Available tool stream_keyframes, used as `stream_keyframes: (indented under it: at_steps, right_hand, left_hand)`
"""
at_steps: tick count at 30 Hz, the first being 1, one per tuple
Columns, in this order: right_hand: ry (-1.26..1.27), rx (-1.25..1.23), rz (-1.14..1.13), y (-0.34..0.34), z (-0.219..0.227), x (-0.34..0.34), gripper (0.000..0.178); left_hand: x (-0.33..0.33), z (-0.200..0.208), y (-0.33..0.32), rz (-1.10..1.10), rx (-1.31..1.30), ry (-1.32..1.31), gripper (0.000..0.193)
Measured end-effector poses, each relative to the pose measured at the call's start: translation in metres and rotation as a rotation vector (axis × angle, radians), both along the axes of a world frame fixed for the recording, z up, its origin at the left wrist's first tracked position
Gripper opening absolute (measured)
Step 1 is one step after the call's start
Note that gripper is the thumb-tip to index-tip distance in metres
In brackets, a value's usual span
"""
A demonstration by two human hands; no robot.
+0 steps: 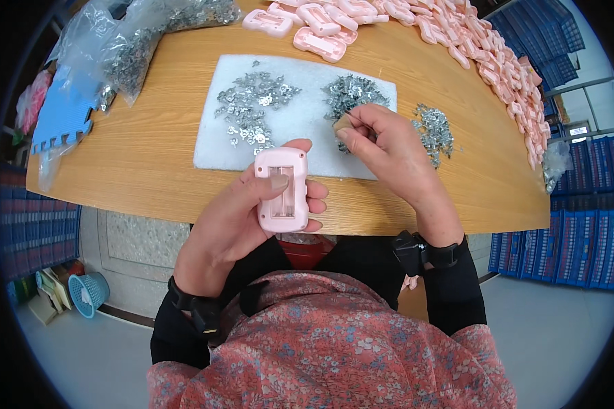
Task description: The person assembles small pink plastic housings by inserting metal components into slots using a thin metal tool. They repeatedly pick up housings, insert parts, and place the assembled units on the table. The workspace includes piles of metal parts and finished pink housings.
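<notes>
My left hand [228, 213] holds a pale pink plastic casing [284, 204] with a rectangular battery compartment facing up; the thumb lies across that recess. Over the right part of a white foam pad [310, 133], my right hand [397, 151] is closed in a pinch, with a tan covering on a fingertip. Whatever sits between those fingertips is too small to make out. Just beyond them is a dense heap of small metal battery contacts [351, 90]. Flatter metal contacts [256, 99] lie scattered on the pad's left half.
Another pile of metal pieces [435, 133] rests on the wooden table [484, 198], right of the pad. Many pink casings [498, 75] line the far and right edges. Clear bags of metal parts [133, 58] and a blue foam mat [61, 112] occupy the far left.
</notes>
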State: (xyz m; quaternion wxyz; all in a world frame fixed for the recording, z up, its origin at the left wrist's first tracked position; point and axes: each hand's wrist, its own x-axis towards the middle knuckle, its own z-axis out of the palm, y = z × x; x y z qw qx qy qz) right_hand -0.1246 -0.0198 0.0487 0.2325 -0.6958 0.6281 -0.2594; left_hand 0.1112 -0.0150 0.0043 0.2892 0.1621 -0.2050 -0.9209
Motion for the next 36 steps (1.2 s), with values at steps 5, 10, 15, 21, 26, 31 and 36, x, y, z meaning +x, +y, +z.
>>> stream_keyframes:
  at_steps: [5,10,15,21,26,31,36]
  right_hand:
    - [0.387,-0.145,0.046,0.006,-0.008,0.01,0.013]
    - [0.398,-0.226,0.065,-0.007,-0.004,0.014,0.014]
    - [0.434,-0.25,0.049,-0.049,-0.001,0.026,0.015]
    - [0.629,-0.083,0.091,-0.082,-0.004,0.039,0.018]
    - [0.287,0.018,0.049,-0.075,0.0,0.028,0.015]
    - [-0.499,0.318,-0.026,-0.04,0.009,0.028,0.015]
    - [-0.848,0.361,-0.057,-0.006,0.001,0.04,0.014]
  left_hand:
    - [-0.001,-0.003,-0.001,0.015,-0.079,-0.091,0.05]
    - [-0.003,0.0,0.004,0.069,-0.138,-0.186,0.047]
    - [-0.004,-0.002,0.002,0.048,-0.12,-0.137,0.046]
    - [-0.001,-0.005,-0.002,0.032,-0.098,-0.068,0.045]
    - [-0.001,-0.005,-0.002,0.064,-0.054,-0.055,0.047]
    - [-0.013,-0.002,0.0,0.334,-0.007,-0.061,0.052]
    - [-0.024,0.002,-0.005,0.448,-0.001,-0.108,0.052]
